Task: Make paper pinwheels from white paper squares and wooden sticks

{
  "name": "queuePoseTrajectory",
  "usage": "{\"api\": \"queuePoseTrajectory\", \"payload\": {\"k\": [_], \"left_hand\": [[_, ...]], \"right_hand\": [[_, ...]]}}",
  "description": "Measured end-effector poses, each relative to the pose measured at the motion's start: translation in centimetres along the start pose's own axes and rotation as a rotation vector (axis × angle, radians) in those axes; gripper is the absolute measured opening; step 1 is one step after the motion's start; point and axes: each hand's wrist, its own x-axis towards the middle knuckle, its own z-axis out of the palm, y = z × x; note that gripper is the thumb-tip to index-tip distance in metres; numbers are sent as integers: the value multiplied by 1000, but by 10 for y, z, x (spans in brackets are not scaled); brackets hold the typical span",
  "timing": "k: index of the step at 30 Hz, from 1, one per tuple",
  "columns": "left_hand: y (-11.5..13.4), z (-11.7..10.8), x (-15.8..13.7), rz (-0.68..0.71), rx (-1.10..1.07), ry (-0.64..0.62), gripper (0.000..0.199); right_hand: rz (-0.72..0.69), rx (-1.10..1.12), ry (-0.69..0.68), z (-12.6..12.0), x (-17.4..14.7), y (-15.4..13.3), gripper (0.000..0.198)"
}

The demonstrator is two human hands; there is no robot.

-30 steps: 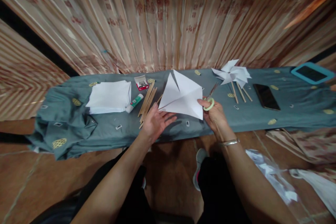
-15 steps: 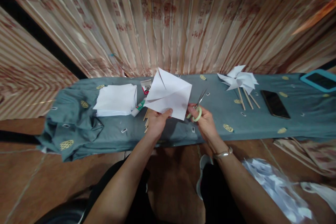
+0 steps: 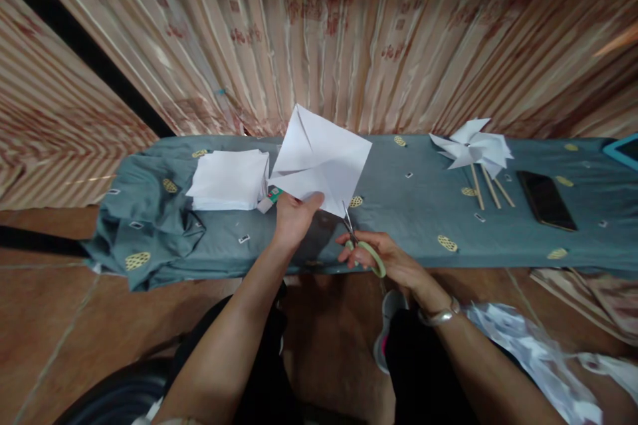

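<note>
Fingers (image 3: 315,200) pinching slit white paper (image 3: 331,158), metal-bladed scissors (image 3: 353,236)

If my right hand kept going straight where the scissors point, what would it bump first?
Probably the paper: the scissors in your right hand point at its lower corner. Exact depth there is hard to tell.

Can read no word, brand or number for certain. Can see small label-like patches (image 3: 244,238) on the cloth-covered bench (image 3: 399,212), one near the front edge, and reddish printed marks (image 3: 395,52) on the curtain (image 3: 319,73) beyond the back edge, all too small or blurred to decipher.
</note>
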Motion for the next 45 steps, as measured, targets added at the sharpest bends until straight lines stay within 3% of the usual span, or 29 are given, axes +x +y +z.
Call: {"api": "queuePoseTrajectory", "payload": {"k": [18, 45], "left_hand": [[-1, 2, -7, -55, 16, -26, 23], [-1, 1, -6, -71, 20, 17, 22]], "right_hand": [[-46, 68, 32, 2, 2, 2, 39], [40, 216, 60, 6, 3, -3, 43]]}}
